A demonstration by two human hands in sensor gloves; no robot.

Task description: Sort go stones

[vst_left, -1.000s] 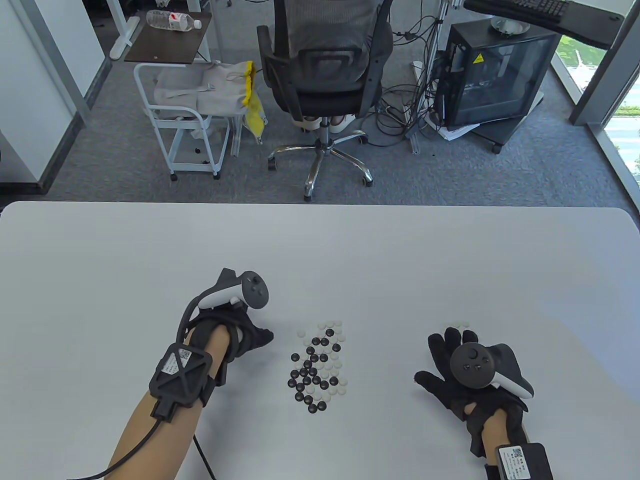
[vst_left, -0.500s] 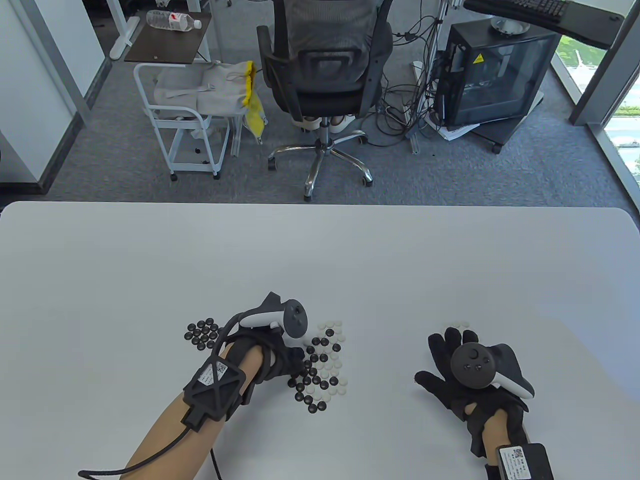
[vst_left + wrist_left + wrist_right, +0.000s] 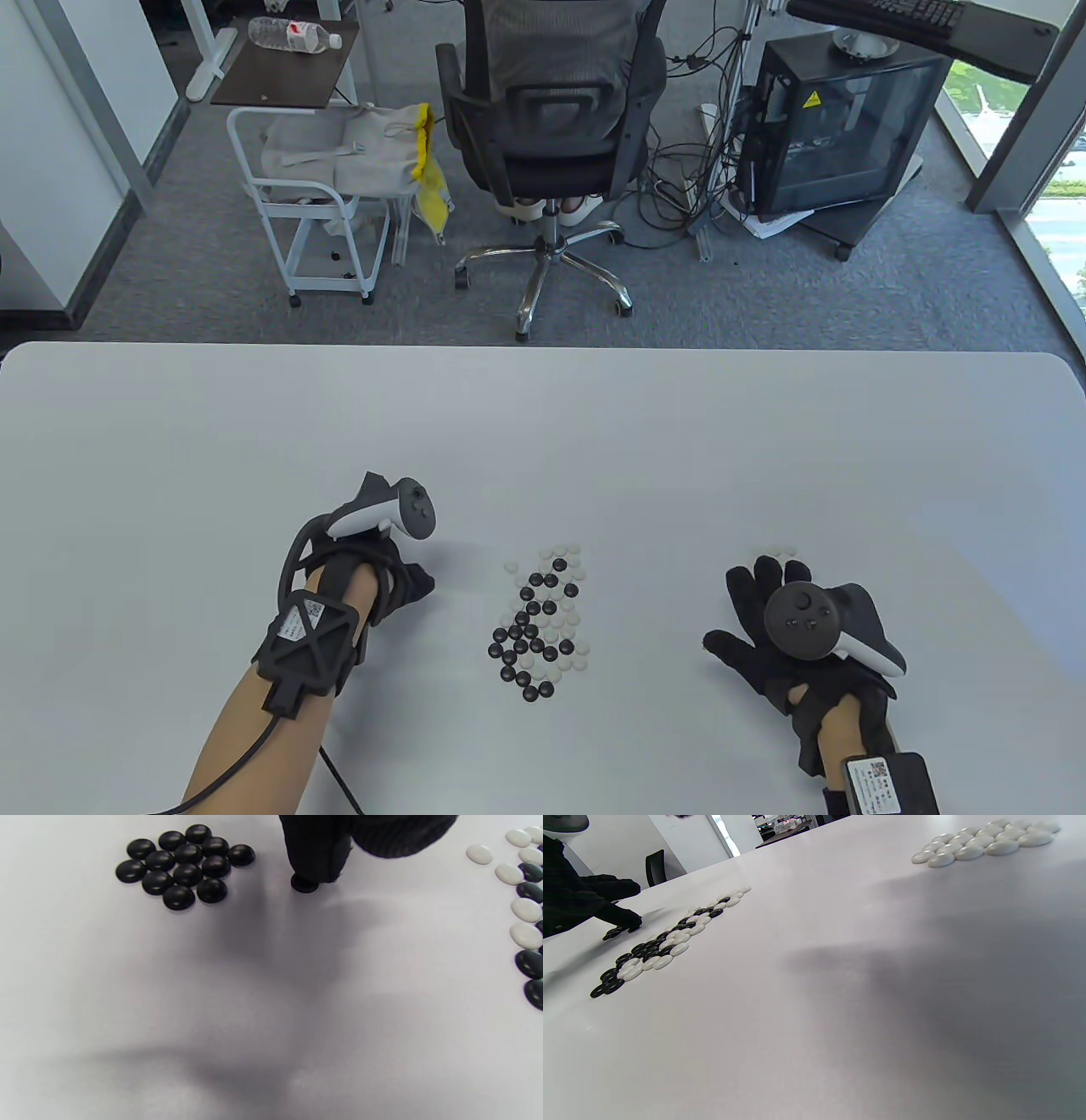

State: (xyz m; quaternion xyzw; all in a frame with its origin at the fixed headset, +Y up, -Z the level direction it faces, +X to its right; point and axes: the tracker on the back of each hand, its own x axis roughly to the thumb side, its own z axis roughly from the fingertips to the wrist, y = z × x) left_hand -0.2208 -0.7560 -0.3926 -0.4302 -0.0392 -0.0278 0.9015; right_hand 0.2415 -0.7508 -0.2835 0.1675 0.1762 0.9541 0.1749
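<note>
- Looking past the table, I see a chair on grey carpet, a white cart with a grey bag on it to its left, a bottle on a small dark stand above the cart, and a black computer case among loose cables to its right.
- On the table, between my hands, lies the mixed pile of black and white stones, a loose patch with white ones mostly at its far end and black ones at its near end.
- My left hand sits left of that pile, apart from it, and covers the black group in the table view.
- The left wrist view shows the black group: glossy round stones packed tight, touching each other.
- Just right of that group, one fingertip presses down on a single black stone, which lies flat on the table, near the group but not touching it. My other left fingers are out of that view, so I cannot tell how they lie.
- My right hand rests flat on the table right of the pile, fingers spread, holding nothing.
- Beyond its fingertips lies the white group, smooth pale stones set close in a short band; the table view shows only a few past my fingers.
</note>
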